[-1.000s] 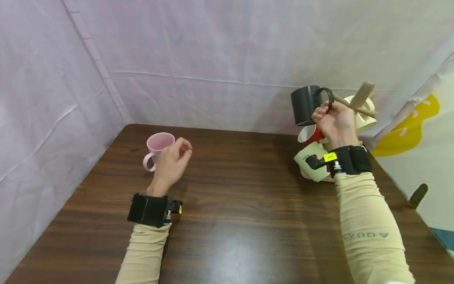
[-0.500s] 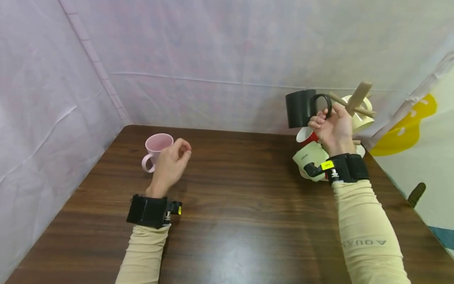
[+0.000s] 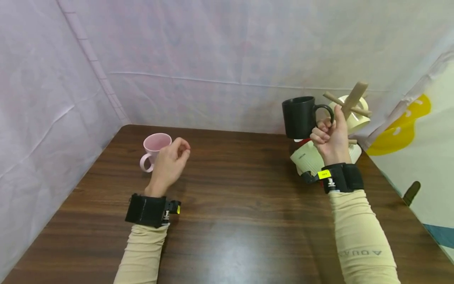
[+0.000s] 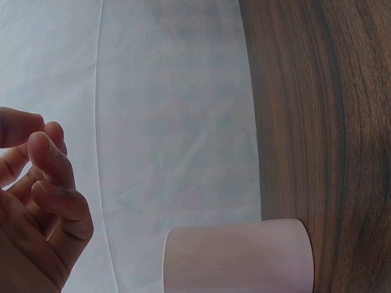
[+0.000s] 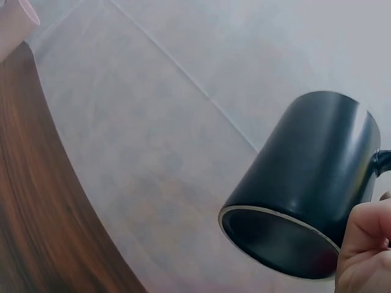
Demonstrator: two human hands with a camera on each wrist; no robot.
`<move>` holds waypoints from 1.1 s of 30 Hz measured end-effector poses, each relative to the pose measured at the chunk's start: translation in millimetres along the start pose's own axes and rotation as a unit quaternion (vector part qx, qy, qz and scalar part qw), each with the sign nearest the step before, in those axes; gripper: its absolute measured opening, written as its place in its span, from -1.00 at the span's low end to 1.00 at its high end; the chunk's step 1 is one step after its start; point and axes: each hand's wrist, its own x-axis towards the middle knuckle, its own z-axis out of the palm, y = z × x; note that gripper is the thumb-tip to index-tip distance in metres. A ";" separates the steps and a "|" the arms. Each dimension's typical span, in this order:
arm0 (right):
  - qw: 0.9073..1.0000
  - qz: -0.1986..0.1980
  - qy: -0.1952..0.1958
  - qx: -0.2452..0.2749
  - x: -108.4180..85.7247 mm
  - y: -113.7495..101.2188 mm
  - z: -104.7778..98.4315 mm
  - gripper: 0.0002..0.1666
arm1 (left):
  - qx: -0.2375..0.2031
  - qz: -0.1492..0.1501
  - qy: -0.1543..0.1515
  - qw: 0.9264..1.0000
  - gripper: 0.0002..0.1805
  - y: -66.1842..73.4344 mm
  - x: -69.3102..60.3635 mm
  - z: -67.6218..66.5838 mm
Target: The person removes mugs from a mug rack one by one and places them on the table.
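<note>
My right hand point(image 3: 330, 138) grips a black mug point(image 3: 299, 117) by its handle, holding it up in front of a wooden mug tree point(image 3: 356, 94). In the right wrist view the black mug point(image 5: 305, 177) shows its side and underside. A cream mug point(image 3: 359, 114) hangs on the mug tree, partly behind my hand. Below are a pale green mug point(image 3: 307, 157) and a red mug, mostly hidden. My left hand point(image 3: 167, 165) holds nothing, its fingers loosely curled, beside a pink mug point(image 3: 156, 142) standing upright. The left wrist view shows the pink mug point(image 4: 238, 259) apart from the fingers.
Under both hands lies a dark wooden table point(image 3: 227, 205). A pale cloth wall point(image 3: 213, 59) rises along its far edge and left side. To the right, beyond the table edge, is a white surface with a yellow shape point(image 3: 397, 134).
The black mug in my right hand has come lower and slightly left, away from the mug tree's pegs, and sits more level. My left hand has hardly moved.
</note>
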 end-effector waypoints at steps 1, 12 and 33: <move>1.000 0.002 -0.001 -0.004 -0.2 0.9 -0.9 -0.27 | 0.001 0.001 0.001 1.000 -0.96 -0.3 0.2 -0.1; 1.000 0.008 -0.008 -0.014 -3.7 9.5 -13.8 -0.22 | 0.004 0.009 0.008 1.000 -0.96 -1.6 2.4 -0.3; 0.985 -0.048 -0.135 0.100 -19.1 37.9 -38.5 -0.36 | 0.008 0.009 0.003 1.000 -0.96 0.2 3.0 -1.1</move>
